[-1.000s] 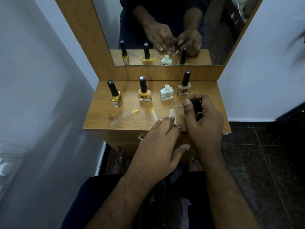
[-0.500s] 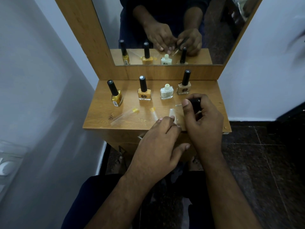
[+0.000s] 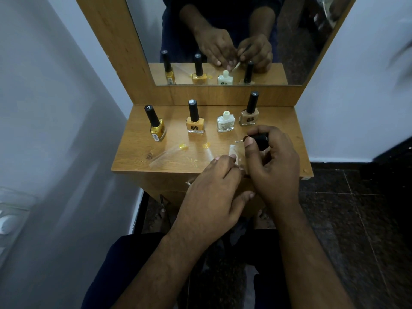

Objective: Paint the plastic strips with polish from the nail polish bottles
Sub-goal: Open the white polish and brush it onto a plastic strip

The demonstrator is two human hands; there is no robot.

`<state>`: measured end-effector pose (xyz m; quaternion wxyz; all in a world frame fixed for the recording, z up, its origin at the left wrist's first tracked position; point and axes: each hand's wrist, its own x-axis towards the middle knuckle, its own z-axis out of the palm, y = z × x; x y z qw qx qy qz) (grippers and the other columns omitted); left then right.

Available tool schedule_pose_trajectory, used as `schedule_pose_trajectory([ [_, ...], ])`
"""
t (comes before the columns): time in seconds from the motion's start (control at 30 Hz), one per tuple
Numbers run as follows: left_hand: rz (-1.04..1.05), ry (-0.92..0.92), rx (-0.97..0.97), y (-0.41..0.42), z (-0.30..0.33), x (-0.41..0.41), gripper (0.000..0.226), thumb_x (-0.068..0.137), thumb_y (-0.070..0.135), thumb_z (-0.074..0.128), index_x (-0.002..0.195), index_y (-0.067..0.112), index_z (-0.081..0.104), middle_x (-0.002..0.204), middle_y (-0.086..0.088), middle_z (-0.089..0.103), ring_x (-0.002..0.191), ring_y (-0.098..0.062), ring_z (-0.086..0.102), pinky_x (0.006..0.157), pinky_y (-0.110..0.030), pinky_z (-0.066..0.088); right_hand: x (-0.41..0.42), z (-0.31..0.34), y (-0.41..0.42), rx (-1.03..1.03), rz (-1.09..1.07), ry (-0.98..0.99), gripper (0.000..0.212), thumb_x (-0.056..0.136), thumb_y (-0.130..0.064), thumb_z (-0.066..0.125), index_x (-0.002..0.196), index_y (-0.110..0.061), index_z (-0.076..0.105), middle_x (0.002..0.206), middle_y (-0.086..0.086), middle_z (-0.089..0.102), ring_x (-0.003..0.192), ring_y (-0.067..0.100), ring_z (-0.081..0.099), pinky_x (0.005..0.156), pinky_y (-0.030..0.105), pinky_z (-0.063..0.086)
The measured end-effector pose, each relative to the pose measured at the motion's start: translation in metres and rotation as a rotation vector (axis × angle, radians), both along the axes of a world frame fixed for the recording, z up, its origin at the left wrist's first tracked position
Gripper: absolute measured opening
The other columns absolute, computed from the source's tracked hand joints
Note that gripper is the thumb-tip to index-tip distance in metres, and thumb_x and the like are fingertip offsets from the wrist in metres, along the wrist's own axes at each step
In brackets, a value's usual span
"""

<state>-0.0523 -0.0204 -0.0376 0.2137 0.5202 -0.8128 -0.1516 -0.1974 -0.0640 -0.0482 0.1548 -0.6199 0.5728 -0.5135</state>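
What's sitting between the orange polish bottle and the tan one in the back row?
In the head view, the uncapped white bottle stands between the orange bottle and the tan bottle. The right hand holds a black brush cap.

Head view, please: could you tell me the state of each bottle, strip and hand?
Gold bottle: capped, upright.
Orange bottle: capped, upright.
White bottle: uncapped, upright.
Beige bottle: capped, upright.
Brush cap: off its bottle, gripped by right hand.
Left strip: flat, yellow tip.
Middle strip: flat, yellow tip.
Right strip: pressed down by left hand.
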Motion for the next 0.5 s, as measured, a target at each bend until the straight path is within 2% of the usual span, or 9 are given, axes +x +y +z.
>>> schedule_pose_trajectory([
  [0.1,0.003,0.001,-0.009,0.0,-0.0002,-0.0004,0.041,0.092,0.042,0.061,0.119,0.012,0.066,0.123,-0.001,0.055,0.117,-0.017,0.056,0.09,-0.027,0.051,0.0,0.0009,0.0009,0.012,0.036,0.039,0.017,0.097,-0.028,0.061,0.112,-0.021,0.067,0.1,-0.014,0.061,0.091,0.014,0.063,0.068,0.038,0.055],
  [0.2,0.017,0.003,-0.033,0.0,-0.0016,-0.0007,0.033,0.09,0.037,0.068,0.114,0.015,0.065,0.114,0.001,0.053,0.103,-0.014,0.054,0.082,-0.021,0.042,0.0019,0.0001,0.0007,0.02,0.035,0.138,0.014,0.095,-0.027,0.063,0.107,-0.022,0.067,0.098,-0.018,0.06,0.092,0.011,0.058,0.079,0.049,0.054],
  [0.27,0.015,0.0,-0.042,0.0004,-0.0031,-0.0007,0.033,0.091,0.037,0.067,0.116,0.015,0.066,0.116,0.0,0.054,0.106,-0.016,0.056,0.087,-0.021,0.041,0.0017,-0.0011,-0.0002,0.023,-0.001,0.147,0.012,0.094,-0.028,0.062,0.104,-0.023,0.066,0.096,-0.016,0.062,0.091,0.009,0.055,0.083,0.053,0.051],
  [0.37,0.005,0.003,-0.046,0.0005,-0.0045,-0.0001,0.036,0.092,0.037,0.067,0.12,0.013,0.066,0.122,-0.003,0.054,0.114,-0.02,0.058,0.092,-0.026,0.045,0.0005,-0.0029,-0.0019,0.002,-0.023,0.113,0.011,0.093,-0.028,0.06,0.1,-0.022,0.065,0.091,-0.018,0.058,0.087,0.012,0.055,0.079,0.055,0.052],
  [0.5,0.001,0.02,-0.038,0.0001,-0.0045,0.0001,0.036,0.093,0.038,0.065,0.12,0.014,0.065,0.121,-0.001,0.053,0.116,-0.019,0.057,0.089,-0.029,0.052,0.0011,-0.0015,-0.0018,-0.012,0.009,0.109,0.01,0.096,-0.026,0.062,0.104,-0.021,0.066,0.094,-0.02,0.059,0.089,0.012,0.057,0.081,0.05,0.051],
])
